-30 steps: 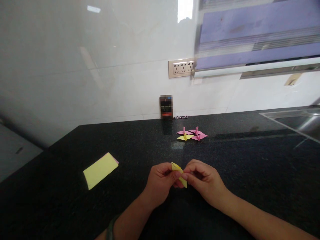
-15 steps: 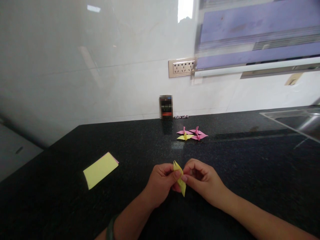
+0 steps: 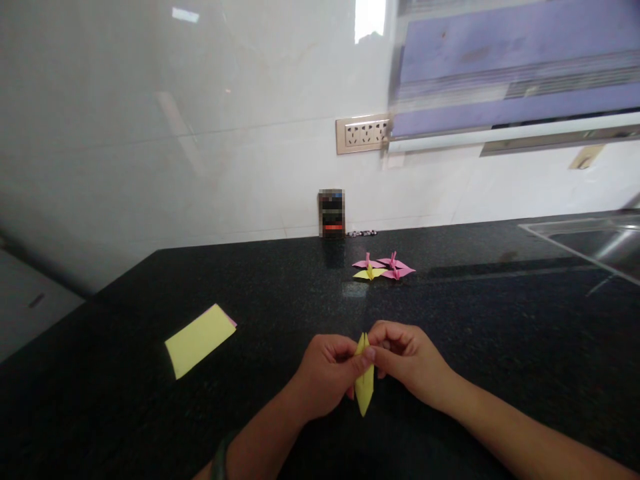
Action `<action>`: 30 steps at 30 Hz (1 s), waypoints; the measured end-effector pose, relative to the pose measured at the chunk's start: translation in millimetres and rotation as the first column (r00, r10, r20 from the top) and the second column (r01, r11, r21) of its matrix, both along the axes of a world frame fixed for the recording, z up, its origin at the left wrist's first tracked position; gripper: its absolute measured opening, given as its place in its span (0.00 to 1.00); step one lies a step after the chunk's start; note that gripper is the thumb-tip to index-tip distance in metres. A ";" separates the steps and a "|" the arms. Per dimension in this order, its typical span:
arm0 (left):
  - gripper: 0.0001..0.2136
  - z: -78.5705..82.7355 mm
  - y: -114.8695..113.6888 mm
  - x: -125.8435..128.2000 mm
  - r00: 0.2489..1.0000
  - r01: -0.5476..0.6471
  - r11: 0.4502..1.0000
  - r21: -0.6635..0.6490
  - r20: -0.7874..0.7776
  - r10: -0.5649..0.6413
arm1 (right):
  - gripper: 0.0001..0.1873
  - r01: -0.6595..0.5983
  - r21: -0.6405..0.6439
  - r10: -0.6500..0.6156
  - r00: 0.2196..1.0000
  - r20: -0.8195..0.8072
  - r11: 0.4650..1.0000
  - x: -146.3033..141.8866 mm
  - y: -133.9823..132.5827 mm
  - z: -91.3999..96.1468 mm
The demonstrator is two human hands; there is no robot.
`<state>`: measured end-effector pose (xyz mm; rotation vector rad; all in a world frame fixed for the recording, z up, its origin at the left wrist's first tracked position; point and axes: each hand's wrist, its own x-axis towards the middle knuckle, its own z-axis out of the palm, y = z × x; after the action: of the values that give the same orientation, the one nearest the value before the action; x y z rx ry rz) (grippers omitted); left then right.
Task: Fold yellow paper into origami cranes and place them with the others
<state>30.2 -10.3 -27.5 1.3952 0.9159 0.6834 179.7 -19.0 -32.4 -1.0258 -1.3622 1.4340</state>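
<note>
Between both hands (image 3: 367, 363) — folded yellow paper (image 3: 365, 387)

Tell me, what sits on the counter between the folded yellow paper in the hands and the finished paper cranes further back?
Nothing: the head view shows only bare black counter between the folded yellow paper and the paper cranes.

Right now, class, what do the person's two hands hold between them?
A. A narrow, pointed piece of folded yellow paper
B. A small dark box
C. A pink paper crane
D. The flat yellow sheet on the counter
A: the left hand and right hand both pinch the folded yellow paper, held upright with its point hanging down over the black counter.
</note>
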 end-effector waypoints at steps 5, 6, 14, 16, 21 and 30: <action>0.13 -2.1 0.2 0.6 0.999 -0.008 1.000 -0.022 0.042 0.009 | 0.08 -0.027 -0.045 0.025 0.999 -0.039 0.999 0.7 0.2 2.8; 0.13 -2.8 0.8 0.9 0.998 -0.012 0.999 -0.031 0.063 0.013 | 0.08 -0.034 -0.054 0.031 0.998 -0.053 0.998 1.2 0.3 3.0; 0.11 -5.5 5.8 0.3 0.986 -0.108 0.994 -0.004 0.128 0.108 | 0.11 -0.005 -0.037 0.007 0.999 0.047 0.999 1.2 0.5 -1.7; 0.11 -4.3 5.6 0.5 0.983 -0.120 0.993 0.003 0.138 0.119 | 0.10 -0.012 0.018 0.009 0.990 0.141 1.000 -0.2 -1.4 -2.9; 0.12 -3.4 4.9 1.9 0.975 -0.173 0.985 -0.013 0.137 0.173 | 0.08 -0.002 0.204 -0.068 0.940 0.336 0.979 -1.7 -5.4 -5.1; 0.13 -9.5 5.5 3.6 0.955 -0.197 0.975 -0.099 0.205 0.214 | 0.09 -0.023 0.104 -0.009 0.953 0.303 0.994 -3.1 -4.7 -1.4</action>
<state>33.7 -4.8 -36.9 1.1408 0.9124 0.9283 176.7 -23.7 -33.7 -1.2070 -1.6445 1.2280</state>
